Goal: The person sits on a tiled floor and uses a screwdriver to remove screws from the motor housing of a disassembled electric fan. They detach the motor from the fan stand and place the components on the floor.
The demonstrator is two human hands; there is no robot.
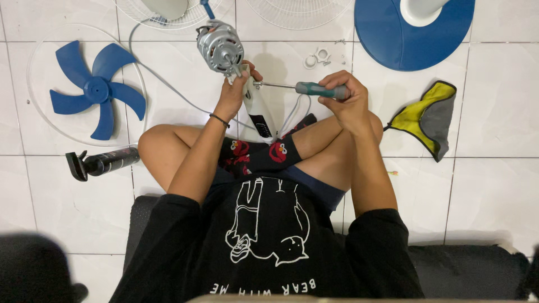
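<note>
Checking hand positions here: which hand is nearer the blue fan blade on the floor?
Left. The left hand grips the motor assembly, right of the blue fan blade; the right hand, holding the screwdriver, is farther right.

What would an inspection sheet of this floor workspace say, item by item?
Surface: white tiled floor.
Job's things: fan motor on a white housing; screwdriver tip at the housing.
Clutter: blue fan blade, black spray bottle, yellow-grey cloth, blue fan base, white wire guards, small white fittings.
Hands: left hand grips the housing; right hand grips the screwdriver.
Cables: grey cord runs from the motor across the floor.
Surroundings: dark cushion under the person.
</note>
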